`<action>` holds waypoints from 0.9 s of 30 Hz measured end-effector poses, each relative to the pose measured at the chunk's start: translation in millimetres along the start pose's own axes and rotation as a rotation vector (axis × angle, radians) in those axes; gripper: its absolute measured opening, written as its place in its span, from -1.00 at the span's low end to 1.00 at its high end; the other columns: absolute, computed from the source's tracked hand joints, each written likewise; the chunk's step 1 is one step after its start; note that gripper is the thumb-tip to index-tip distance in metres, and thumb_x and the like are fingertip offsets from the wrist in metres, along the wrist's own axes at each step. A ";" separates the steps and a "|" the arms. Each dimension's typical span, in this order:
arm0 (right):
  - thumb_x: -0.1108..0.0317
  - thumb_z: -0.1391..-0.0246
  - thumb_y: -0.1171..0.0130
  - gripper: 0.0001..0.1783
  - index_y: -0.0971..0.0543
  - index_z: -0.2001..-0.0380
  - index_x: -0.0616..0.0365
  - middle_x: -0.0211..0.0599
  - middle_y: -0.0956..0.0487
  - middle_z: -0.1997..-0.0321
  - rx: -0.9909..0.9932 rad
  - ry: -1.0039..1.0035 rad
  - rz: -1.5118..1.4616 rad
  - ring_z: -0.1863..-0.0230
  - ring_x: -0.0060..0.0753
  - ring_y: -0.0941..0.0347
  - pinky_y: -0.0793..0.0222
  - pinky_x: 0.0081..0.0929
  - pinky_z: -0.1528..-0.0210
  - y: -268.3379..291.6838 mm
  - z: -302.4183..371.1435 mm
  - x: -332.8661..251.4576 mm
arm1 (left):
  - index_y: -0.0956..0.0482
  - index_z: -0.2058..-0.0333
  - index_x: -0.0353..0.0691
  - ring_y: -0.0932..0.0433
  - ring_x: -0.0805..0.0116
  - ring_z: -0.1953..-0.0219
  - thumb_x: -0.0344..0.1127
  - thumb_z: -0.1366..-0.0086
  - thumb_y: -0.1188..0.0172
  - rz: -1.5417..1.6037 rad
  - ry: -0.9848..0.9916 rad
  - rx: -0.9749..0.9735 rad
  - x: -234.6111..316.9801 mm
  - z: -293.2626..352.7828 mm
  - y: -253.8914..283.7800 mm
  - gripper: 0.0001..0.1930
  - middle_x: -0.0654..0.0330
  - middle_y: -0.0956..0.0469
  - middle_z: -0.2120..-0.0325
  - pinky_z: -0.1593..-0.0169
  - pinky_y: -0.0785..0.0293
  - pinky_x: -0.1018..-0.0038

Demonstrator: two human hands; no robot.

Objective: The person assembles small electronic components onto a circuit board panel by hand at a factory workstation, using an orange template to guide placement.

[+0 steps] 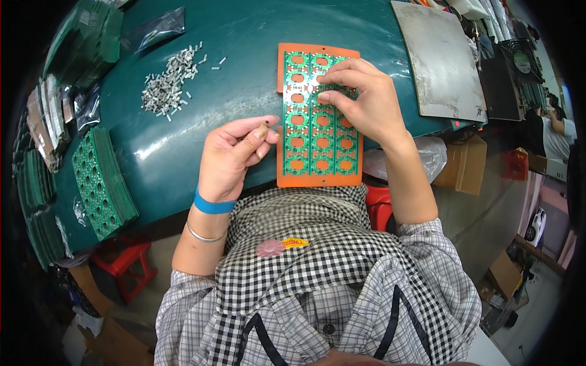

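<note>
A green circuit board panel [310,131] with rows of oval cutouts lies on an orange fixture plate [317,181] at the table's near edge. My right hand [369,100] is over the panel's upper part, its thumb and forefinger curled together at the board; a small pale bit shows between their tips, too small to name. Just left of the plate, my left hand [229,149] is closed, thumb against fingers, around something tiny that I cannot make out. Beyond it sits a loose pile of small silvery metal parts [168,82], several scattered at its edge.
Stacked green circuit boards [101,183] stand at the left, with more bundles [85,46] behind. A dark plastic bag [155,29] lies at the far left. On the right are a grey metal plate [442,61], a clear plastic bag [421,160] and a cardboard box [464,165].
</note>
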State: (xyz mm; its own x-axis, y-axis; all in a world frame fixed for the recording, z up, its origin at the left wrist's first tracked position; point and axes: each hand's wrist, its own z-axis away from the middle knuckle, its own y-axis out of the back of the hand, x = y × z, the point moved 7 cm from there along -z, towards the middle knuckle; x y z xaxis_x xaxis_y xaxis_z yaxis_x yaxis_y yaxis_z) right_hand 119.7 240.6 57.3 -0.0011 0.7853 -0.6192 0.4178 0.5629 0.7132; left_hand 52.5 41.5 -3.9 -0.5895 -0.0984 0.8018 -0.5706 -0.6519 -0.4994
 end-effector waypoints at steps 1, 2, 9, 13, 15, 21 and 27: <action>0.41 0.20 -0.39 -0.79 -0.66 0.38 0.15 -0.31 -0.61 0.29 0.009 0.012 -0.039 0.20 -0.21 -0.54 -0.47 -0.36 0.18 0.8 0.3 -6.1 | -0.58 0.13 -0.42 -0.36 0.65 0.53 -0.40 -0.31 -0.19 -0.054 -0.009 0.009 1.2 1.6 -1.6 -0.77 0.18 -0.62 0.42 0.54 -0.17 0.74; 0.43 0.21 -0.39 -0.76 -0.66 0.35 0.12 -0.31 -0.61 0.30 -0.024 0.033 -0.118 0.21 -0.22 -0.55 -0.48 -0.37 0.20 -1.8 1.5 -17.3 | -0.58 0.13 -0.42 -0.36 0.65 0.53 -0.40 -0.31 -0.19 -0.055 -0.009 0.008 1.4 2.0 -2.2 -0.77 0.18 -0.62 0.42 0.54 -0.17 0.74; 0.59 0.21 -0.31 -0.78 -0.66 0.39 0.09 -0.34 -0.59 0.35 -0.150 0.295 -0.344 0.29 -0.29 -0.53 -0.47 -0.41 0.30 -19.8 7.6 -63.1 | -0.61 0.18 -0.41 -0.36 0.62 0.56 -0.45 -0.28 -0.21 -0.099 0.023 -0.090 -2.4 6.2 -13.1 -0.82 0.17 -0.61 0.50 0.52 -0.21 0.72; 0.58 0.18 -0.29 -0.86 -0.61 0.46 0.18 -0.31 -0.59 0.36 0.003 0.241 -0.384 0.29 -0.39 -0.53 -0.45 -0.49 0.32 1.7 3.9 -53.1 | -0.59 0.12 -0.41 -0.36 0.64 0.54 -0.43 -0.31 -0.17 -0.028 0.075 -0.091 -2.7 4.8 -10.5 -0.78 0.16 -0.61 0.46 0.53 -0.18 0.74; 0.56 0.11 -0.24 -0.94 -0.54 0.50 0.26 -0.25 -0.53 0.18 -0.022 -0.074 -0.494 0.15 -0.47 -0.45 -0.37 -0.50 0.12 7.1 6.6 -23.4 | -0.57 0.08 -0.42 -0.35 0.65 0.53 -0.42 -0.32 -0.16 0.029 0.073 -0.069 -0.5 3.3 -3.6 -0.75 0.16 -0.60 0.44 0.54 -0.17 0.75; 0.55 0.15 -0.29 -0.91 -0.55 0.53 0.21 -0.33 -0.53 0.26 -0.039 -0.023 -0.158 0.18 -0.31 -0.49 -0.43 -0.39 0.14 -3.2 27.1 4.3 | -0.54 0.11 -0.37 -0.23 0.68 0.63 -0.38 -0.34 -0.13 0.124 0.124 -0.051 -8.6 0.3 15.5 -0.78 0.15 -0.59 0.43 0.63 0.00 0.75; 0.54 0.17 -0.30 -0.90 -0.54 0.55 0.21 -0.33 -0.51 0.30 0.001 0.017 -0.127 0.21 -0.26 -0.46 -0.40 -0.38 0.17 -4.0 28.1 4.3 | -0.54 0.21 -0.34 -0.25 0.65 0.63 -0.35 -0.33 -0.15 0.152 0.100 -0.096 -10.7 1.0 9.9 -0.83 0.18 -0.57 0.46 0.63 0.00 0.75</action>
State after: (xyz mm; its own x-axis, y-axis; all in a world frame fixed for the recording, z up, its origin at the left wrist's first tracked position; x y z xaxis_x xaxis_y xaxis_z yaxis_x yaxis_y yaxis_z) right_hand 143.5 234.5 42.6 -0.0691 0.7118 -0.6990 0.4139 0.6580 0.6291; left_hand 53.7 35.3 -17.1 -0.7241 -0.1113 0.6807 -0.5199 -0.5604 -0.6447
